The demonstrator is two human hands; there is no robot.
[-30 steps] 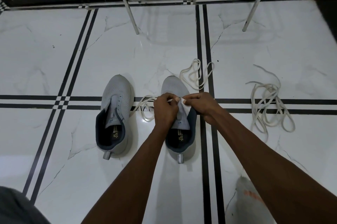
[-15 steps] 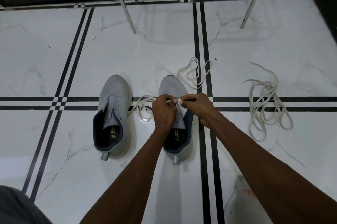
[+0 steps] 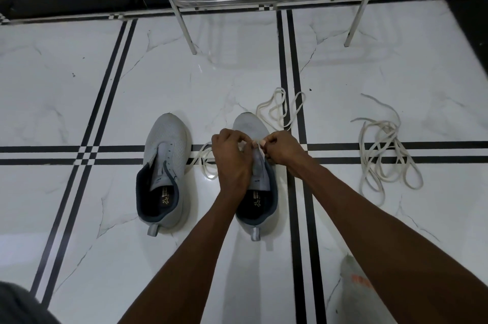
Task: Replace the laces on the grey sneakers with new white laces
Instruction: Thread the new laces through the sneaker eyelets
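Fingers of both hands pinch a white lace over the right grey sneaker [image 3: 253,165]. The left hand [image 3: 231,154] and the right hand [image 3: 281,148] sit close together above its front holes, and the lace [image 3: 204,158] goes across between them, side to side. The shoe points away from the person. The right hand looks a bit nearer the next hole, I think. I count two sneakers; the left sneaker [image 3: 165,165] has no lace. More lace loops [image 3: 280,108] and a lace pile [image 3: 385,154] lie on the floor.
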